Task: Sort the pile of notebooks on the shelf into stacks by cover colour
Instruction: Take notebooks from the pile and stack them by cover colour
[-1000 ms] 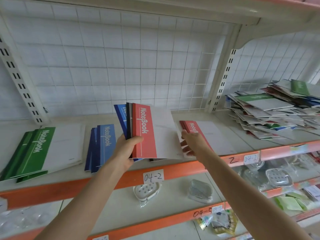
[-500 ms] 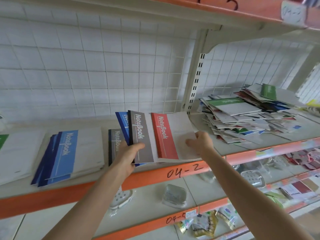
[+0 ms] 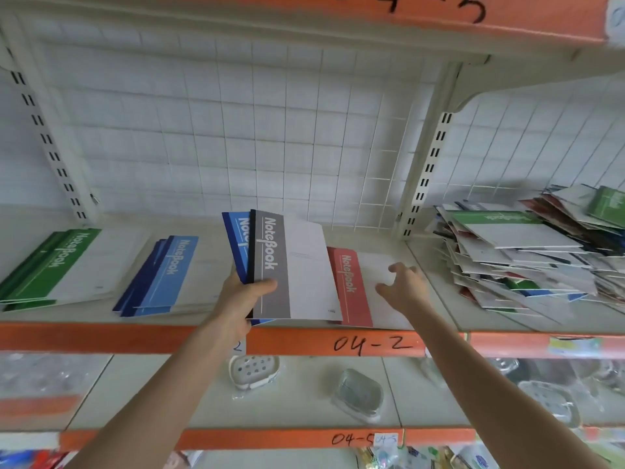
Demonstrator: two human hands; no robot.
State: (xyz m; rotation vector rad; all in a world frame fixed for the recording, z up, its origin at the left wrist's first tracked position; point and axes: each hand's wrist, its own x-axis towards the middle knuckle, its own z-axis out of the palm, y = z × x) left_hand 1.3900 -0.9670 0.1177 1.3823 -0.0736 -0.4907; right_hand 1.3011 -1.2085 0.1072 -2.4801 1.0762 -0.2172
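Observation:
My left hand (image 3: 240, 297) grips a small fan of notebooks above the shelf, a grey one (image 3: 270, 265) in front and a blue one (image 3: 236, 242) behind it. A red notebook (image 3: 351, 286) lies flat on the shelf just right of them. My right hand (image 3: 402, 286) hovers open over its white half, fingers spread, holding nothing. A green stack (image 3: 57, 265) lies at the far left and a blue stack (image 3: 162, 275) beside it. The unsorted pile (image 3: 527, 255) sits on the shelf at the right.
The shelf has an orange front edge (image 3: 372, 343) marked 04-2 and a white wire grid (image 3: 270, 130) behind. A slotted upright (image 3: 426, 170) divides the bays. Below, soap dishes in plastic wrap (image 3: 253, 370) lie on a lower shelf.
The red notebook has left the fan and now lies on the shelf. My right hand has let go of it and lifted off, fingers spread. The view swung back left.

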